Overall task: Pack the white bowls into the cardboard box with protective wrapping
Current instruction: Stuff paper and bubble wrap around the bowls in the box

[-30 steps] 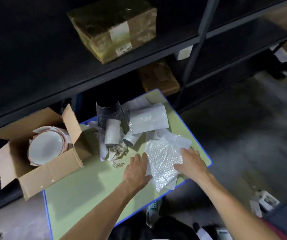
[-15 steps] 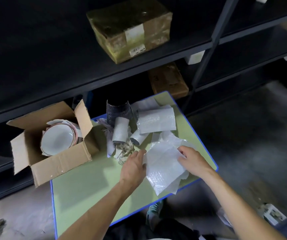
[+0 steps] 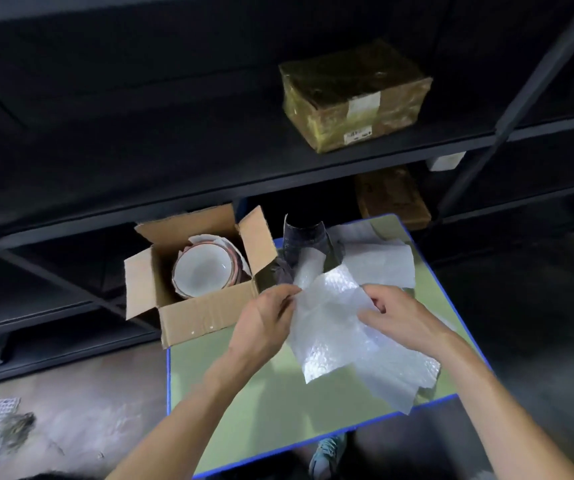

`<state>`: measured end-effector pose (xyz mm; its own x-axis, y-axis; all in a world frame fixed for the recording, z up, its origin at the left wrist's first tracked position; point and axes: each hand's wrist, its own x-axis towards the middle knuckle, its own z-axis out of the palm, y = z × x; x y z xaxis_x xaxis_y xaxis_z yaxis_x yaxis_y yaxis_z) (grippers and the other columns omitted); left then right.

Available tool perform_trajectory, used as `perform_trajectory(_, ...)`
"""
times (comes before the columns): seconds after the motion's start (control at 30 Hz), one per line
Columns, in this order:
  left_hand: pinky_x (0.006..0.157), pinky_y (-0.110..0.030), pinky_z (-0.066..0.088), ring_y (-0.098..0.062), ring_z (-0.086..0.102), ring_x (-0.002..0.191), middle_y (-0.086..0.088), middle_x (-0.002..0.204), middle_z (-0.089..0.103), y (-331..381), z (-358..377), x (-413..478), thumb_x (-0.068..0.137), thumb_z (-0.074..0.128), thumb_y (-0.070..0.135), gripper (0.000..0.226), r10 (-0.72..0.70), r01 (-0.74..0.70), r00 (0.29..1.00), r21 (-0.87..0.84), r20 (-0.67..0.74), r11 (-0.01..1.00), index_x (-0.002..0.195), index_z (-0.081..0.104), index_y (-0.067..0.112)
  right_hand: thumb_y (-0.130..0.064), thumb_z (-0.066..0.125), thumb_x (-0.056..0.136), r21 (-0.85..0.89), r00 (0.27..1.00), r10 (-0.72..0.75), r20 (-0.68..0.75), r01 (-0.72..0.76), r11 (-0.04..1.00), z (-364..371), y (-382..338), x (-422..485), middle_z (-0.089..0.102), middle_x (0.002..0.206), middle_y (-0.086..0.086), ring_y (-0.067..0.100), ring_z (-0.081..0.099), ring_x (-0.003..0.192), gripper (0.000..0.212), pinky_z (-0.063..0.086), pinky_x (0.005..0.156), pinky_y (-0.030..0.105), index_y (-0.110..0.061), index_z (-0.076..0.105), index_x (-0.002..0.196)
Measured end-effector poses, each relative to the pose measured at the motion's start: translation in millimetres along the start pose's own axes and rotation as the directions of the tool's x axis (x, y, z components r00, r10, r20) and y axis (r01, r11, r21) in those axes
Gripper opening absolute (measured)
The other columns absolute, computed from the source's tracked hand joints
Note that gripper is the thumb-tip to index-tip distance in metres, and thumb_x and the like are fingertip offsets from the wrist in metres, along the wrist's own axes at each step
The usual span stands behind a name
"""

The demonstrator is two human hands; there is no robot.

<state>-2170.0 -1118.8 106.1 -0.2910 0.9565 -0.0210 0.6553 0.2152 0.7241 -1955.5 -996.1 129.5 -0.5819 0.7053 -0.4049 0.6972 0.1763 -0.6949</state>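
Observation:
An open cardboard box (image 3: pixel 195 318) stands at the left end of the green table (image 3: pixel 264 386). Inside it a white bowl (image 3: pixel 200 273) lies face up on a stack wrapped in paper. A sheet of bubble wrap (image 3: pixel 330 327) is lifted off the table to the right of the box. My left hand (image 3: pixel 264 323) pinches the sheet's upper left edge. My right hand (image 3: pixel 403 317) grips its right side. More wrapping sheets (image 3: pixel 379 261) lie behind the lifted sheet.
A dark roll holder with a roll of wrap (image 3: pixel 308 247) stands behind the sheet. Dark metal shelving (image 3: pixel 209 161) runs along the back, with a taped brown parcel (image 3: pixel 354 95) on it and another box (image 3: pixel 393 199) below. A foot in a shoe (image 3: pixel 327 452) shows under the table's front edge.
Both hands have picked the bubble wrap sheet up from the table and raised it, holding it by its edges. The view has swung left and up.

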Motion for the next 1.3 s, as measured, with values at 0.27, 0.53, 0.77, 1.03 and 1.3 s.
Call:
perform_trajectory(0.27, 0.081, -0.03, 0.048, -0.011, 0.061, 0.098, 0.006, 0.108, 0.07, -39, -71, -1, 0.099, 0.05, 0.02, 0.024, 0.013, -0.008, 0.983, 0.03, -0.184, 1.0, 0.116, 0.066, 0.022, -0.013, 0.053, 0.087, -0.048, 0.994, -0.083, -0.072, 0.08, 0.996, 18, -94, 5, 0.031, 0.057, -0.012, 0.009, 0.027, 0.053, 0.021, 0.023, 0.054, 0.028, -0.019, 0.048, 0.068)
perform_trajectory(0.53, 0.097, -0.033, 0.044, -0.017, 0.061, 0.096, 0.002, 0.102, 0.068, -78, -101, 24, 0.097, 0.046, 0.02, 0.025, -0.1, 0.12, 0.978, 0.101, -0.183, 0.988, 0.109, 0.068, 0.018, -0.013, 0.044, 0.087, -0.19, 0.956, -0.103, -0.275, 0.051, 0.981, 23, -149, 17, 0.039, 0.055, -0.007, 0.013, 0.033, 0.054, 0.017, 0.027, 0.055, 0.031, -0.012, 0.061, 0.091)
perform_trajectory(0.77, 0.068, -0.033, 0.051, -0.022, 0.066, 0.081, -0.002, 0.084, 0.07, -76, -85, 40, 0.096, 0.053, 0.036, 0.022, -0.124, 0.137, 0.989, 0.175, -0.081, 0.975, 0.093, 0.067, 0.019, -0.007, 0.039, 0.09, -0.296, 0.917, -0.184, -0.353, 0.077, 0.952, 23, -195, 19, 0.061, 0.071, 0.001, 0.021, 0.052, 0.06, 0.03, 0.038, 0.051, 0.033, -0.024, 0.063, 0.092)
perform_trajectory(1.03, 0.062, -0.036, 0.052, -0.025, 0.065, 0.076, -0.003, 0.078, 0.067, -77, -68, 55, 0.094, 0.055, 0.031, 0.019, -0.163, 0.183, 0.979, 0.183, -0.123, 0.966, 0.086, 0.066, 0.017, -0.005, 0.042, 0.088, -0.488, 0.911, -0.291, -0.291, 0.12, 0.864, 37, -204, 55, 0.067, 0.082, 0.008, 0.03, 0.058, 0.075, 0.046, 0.049, 0.062, 0.039, -0.028, 0.065, 0.121)
perform_trajectory(1.3, 0.066, -0.039, 0.048, -0.029, 0.062, 0.08, -0.003, 0.088, 0.068, -91, -61, 48, 0.097, 0.049, 0.028, 0.018, -0.177, 0.212, 0.961, 0.158, -0.21, 0.964, 0.095, 0.063, 0.017, -0.005, 0.044, 0.083, -0.577, 0.977, -0.174, -0.125, 0.071, 0.814, 50, -224, 83, 0.059, 0.07, 0.007, 0.031, 0.062, 0.068, 0.015, 0.048, 0.056, 0.035, -0.015, 0.051, 0.074)
